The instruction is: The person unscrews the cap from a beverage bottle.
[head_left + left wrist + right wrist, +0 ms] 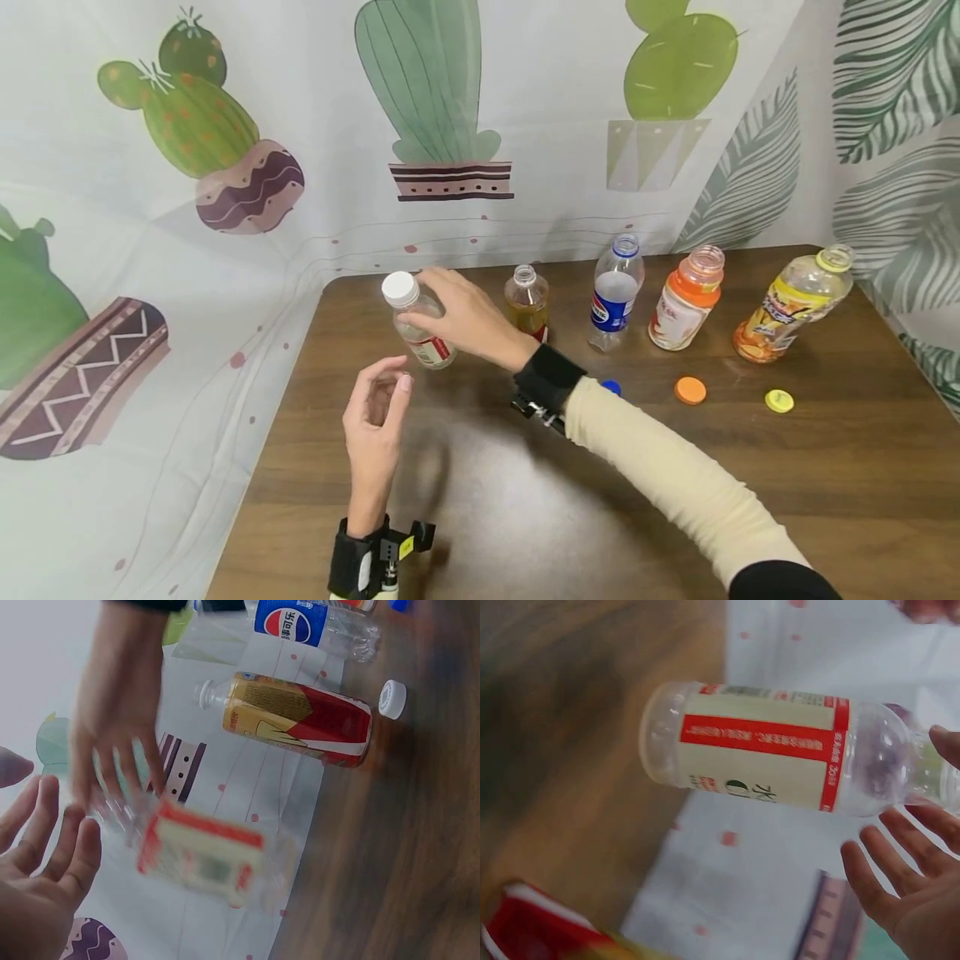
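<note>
A clear plastic bottle (431, 337) with a white cap (401, 288) and a red-and-cream label stands at the left of the row, near the back of the table. My right hand (472, 317) pinches it near the neck, thumb on the near side and index finger behind; in the right wrist view the other fingers (885, 862) spread away from it. Just in front of the bottle, my left hand (378, 408) is raised with loosely bent fingers and holds nothing. The left wrist view shows the bottle (202, 855) blurred.
Several uncapped bottles stand to the right: an amber one (527, 300), a blue-labelled one (615, 292), an orange-and-white one (686, 304) and a yellow-labelled one (791, 304). Orange (690, 390), yellow (779, 401), blue (611, 387) and white caps (392, 699) lie before them.
</note>
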{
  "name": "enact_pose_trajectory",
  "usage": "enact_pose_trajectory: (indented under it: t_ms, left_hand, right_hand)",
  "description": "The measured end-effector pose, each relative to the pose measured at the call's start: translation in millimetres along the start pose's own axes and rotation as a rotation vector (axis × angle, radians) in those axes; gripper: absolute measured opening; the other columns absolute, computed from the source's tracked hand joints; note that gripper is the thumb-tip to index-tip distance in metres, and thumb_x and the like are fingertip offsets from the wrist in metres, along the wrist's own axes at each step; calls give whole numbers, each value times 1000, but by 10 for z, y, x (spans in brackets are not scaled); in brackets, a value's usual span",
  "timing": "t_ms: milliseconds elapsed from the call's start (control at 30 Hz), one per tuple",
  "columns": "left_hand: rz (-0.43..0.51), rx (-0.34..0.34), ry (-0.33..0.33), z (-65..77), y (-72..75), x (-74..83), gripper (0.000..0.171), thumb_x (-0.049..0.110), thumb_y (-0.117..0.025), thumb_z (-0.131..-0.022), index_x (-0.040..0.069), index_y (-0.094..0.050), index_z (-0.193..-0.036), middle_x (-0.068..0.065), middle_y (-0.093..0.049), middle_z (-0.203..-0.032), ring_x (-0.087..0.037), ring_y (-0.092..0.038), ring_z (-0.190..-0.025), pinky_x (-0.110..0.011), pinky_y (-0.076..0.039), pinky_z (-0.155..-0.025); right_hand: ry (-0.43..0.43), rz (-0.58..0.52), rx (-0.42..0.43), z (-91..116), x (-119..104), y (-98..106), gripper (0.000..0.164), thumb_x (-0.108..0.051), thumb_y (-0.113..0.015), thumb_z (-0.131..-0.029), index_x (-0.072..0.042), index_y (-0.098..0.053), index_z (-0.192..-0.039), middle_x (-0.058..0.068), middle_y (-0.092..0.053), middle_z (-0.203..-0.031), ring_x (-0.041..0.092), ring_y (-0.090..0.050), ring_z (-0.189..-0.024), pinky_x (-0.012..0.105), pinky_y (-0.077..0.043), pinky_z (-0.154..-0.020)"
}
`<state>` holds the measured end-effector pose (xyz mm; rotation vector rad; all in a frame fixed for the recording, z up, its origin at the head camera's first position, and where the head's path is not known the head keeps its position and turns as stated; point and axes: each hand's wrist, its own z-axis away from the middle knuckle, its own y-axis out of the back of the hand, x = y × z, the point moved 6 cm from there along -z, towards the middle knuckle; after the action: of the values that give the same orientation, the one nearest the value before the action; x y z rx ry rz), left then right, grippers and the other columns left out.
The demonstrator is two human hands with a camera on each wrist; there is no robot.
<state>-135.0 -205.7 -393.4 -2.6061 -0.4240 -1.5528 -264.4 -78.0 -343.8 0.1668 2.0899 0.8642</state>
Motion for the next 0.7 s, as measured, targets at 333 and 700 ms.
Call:
enact_pose_trajectory:
  t_ms: [333, 700]
  left_hand:
    - [64, -152, 15, -34, -239, 23, 65, -11, -71, -83, 5, -46, -141, -15, -50, -140, -30, -50, -130, -36, -45, -107]
    - [9, -451, 98, 203, -808, 60, 78, 8, -82, -80, 24, -44, -146, -1, -59, -137, -16, -56, -125, -32, -46, -107]
  right_hand:
    - [140, 53, 70, 536, -439, 816, 40, -38, -74, -88, -13, -61, -117, -2, -63, -102, 15, -58, -87, 28, -50, -73]
    - [76, 4, 57, 1189, -508, 1010, 36, -37, -77, -86, -17, -61, -112, -8, -61, -97, 6, -58, -85, 25, -52, -74]
